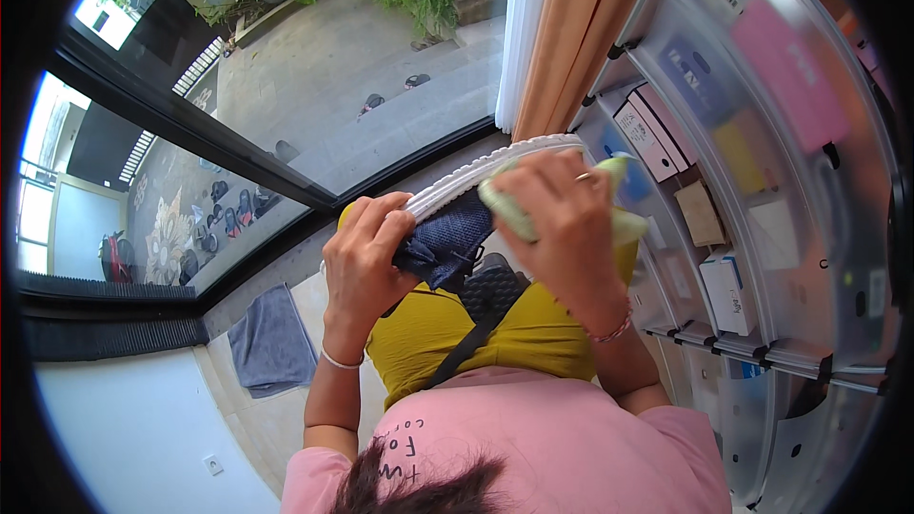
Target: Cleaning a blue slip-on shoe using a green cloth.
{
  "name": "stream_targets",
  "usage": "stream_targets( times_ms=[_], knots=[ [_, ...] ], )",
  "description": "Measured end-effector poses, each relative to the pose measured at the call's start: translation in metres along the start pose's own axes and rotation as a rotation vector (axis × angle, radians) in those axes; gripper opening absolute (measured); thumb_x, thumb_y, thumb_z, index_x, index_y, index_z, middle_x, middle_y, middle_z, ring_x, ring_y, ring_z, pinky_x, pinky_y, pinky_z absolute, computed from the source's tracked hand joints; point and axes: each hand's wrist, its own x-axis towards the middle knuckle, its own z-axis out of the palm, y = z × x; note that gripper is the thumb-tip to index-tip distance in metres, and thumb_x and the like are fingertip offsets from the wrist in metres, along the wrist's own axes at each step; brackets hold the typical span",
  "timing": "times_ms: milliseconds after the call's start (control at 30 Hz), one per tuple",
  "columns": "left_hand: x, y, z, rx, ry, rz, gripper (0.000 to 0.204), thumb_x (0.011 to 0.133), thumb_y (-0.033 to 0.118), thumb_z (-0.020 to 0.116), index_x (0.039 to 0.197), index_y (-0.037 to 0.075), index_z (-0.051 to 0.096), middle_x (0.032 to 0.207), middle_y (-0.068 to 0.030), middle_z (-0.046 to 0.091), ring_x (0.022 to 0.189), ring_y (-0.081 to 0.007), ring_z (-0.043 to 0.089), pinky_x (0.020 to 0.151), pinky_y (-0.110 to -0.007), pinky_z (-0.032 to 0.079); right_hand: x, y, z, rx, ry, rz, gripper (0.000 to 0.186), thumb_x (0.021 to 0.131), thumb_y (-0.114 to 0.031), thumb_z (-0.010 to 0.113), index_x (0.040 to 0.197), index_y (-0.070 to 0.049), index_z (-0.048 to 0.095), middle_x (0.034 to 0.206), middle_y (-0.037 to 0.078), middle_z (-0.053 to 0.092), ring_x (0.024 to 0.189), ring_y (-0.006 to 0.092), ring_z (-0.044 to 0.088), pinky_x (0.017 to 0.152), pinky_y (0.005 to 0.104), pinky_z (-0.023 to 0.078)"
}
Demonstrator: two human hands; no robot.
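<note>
A navy knit shoe [441, 246] with a white sole [447, 187] is held sideways in front of me. My left hand [370, 252] grips its left end, fingers over the sole's edge and thumb beside the knit upper. My right hand [562, 219] is closed on a pale green cloth [621, 222], which is bunched against the right part of the shoe and hides it there. Below the shoe, a dark quilted item [490, 290] with a black strap lies over my mustard trousers.
A grey towel [271, 338] lies on the floor at left. A glass door [362, 124] faces me, with footwear [246, 209] and plants outside. An orange curtain [566, 14] hangs beside translucent storage bins [776, 228] with boxes [725, 290] along my right.
</note>
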Motion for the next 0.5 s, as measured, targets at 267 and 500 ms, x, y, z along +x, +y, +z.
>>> stream_targets(
  times_ms=[267, 500],
  knots=[
    [-0.002, -0.003, -0.005, -0.006, 0.026, -0.011, 0.036, 0.053, 0.003, 0.078, 0.084, 0.007, 0.062, 0.105, -0.0085, 0.069, 0.088, -0.0268, 0.066, 0.069, -0.034, 0.055, 0.004, 0.025, -0.001, 0.061, 0.081, -0.039, 0.030, 0.070, -0.015, 0.080, 0.097, -0.017, 0.066, 0.102, 0.002, 0.060, 0.101, 0.0227, 0.057, 0.084, 0.0411, 0.039],
    [-0.004, -0.006, -0.004, -0.052, 0.023, -0.006, 0.033, 0.053, 0.002, 0.077, 0.081, 0.007, 0.060, 0.103, -0.0085, 0.070, 0.088, -0.0269, 0.066, 0.070, -0.034, 0.055, 0.001, 0.027, -0.002, 0.073, 0.068, -0.040, 0.023, 0.079, -0.017, 0.077, 0.099, -0.014, 0.066, 0.100, 0.004, 0.061, 0.096, 0.0245, 0.058, 0.081, 0.0410, 0.040]
  ],
)
